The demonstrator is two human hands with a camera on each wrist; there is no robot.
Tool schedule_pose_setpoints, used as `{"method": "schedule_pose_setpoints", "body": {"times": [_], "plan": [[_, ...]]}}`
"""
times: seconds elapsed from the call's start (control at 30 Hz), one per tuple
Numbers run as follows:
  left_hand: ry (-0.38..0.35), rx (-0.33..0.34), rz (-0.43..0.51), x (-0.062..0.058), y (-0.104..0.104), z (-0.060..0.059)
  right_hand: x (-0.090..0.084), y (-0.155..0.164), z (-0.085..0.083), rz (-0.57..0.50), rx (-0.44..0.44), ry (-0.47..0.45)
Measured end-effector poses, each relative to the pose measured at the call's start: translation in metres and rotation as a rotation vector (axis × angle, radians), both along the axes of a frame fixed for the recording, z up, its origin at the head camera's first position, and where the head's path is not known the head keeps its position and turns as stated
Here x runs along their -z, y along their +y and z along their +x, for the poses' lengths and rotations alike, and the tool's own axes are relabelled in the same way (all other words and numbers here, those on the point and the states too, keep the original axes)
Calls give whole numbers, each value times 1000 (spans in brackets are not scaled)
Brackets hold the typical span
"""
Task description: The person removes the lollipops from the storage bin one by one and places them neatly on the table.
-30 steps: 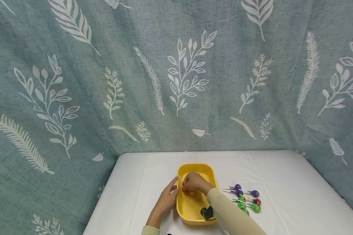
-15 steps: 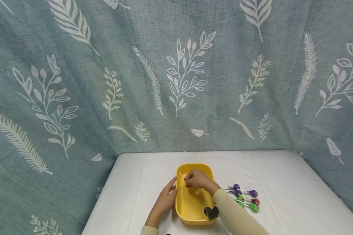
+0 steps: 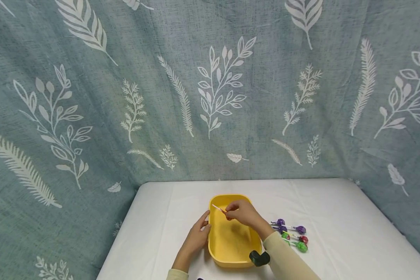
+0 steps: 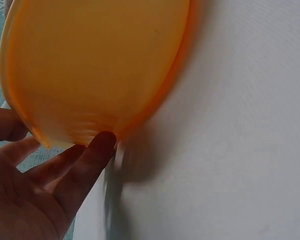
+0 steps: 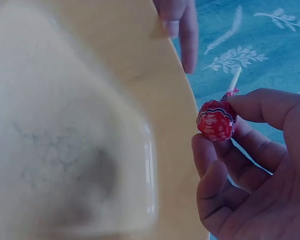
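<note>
A yellow plastic tray (image 3: 235, 249) stands on the white-covered table. My right hand (image 3: 245, 213) pinches a red-wrapped lollipop (image 5: 217, 120) by its head and stick base, between thumb and fingers. Over the far part of the tray, the lollipop's white stick (image 3: 217, 207) points up and left. My left hand (image 3: 197, 237) rests its fairly straight fingers against the tray's left outer side. In the left wrist view, a fingertip (image 4: 106, 140) touches the tray's wall near the bottom edge. The right palm faces its wrist camera.
Several wrapped lollipops lie right of the tray, among them a purple lollipop (image 3: 301, 230), a red lollipop (image 3: 303, 240) and a green lollipop (image 3: 302, 246). The right sleeve (image 3: 288, 254) partly covers that side. A leaf-patterned curtain (image 3: 182, 97) hangs behind the table.
My right hand has moved right, away from the tray's left wall, with the red lollipop in its fingers. The left hand keeps its place at the tray's side.
</note>
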State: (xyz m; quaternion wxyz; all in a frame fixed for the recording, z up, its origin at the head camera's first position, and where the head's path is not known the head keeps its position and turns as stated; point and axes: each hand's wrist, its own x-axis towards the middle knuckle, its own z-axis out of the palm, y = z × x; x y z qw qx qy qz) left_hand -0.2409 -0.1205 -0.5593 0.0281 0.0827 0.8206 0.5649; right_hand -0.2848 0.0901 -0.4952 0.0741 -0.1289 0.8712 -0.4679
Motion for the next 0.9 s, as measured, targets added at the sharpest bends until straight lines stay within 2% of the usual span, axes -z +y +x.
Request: {"method": "schedule_pose_setpoints", "body": {"times": [0.2,0.5,0.9], "plan": [[5,-9,-9,1,0,0,0,12,9,-1,50,10],[-26,-12,-4,3,0,-1,6,38,25,-100,52,58],[-27,-19,-11,1,0,-1,10,51,39,-127,126,93]]}}
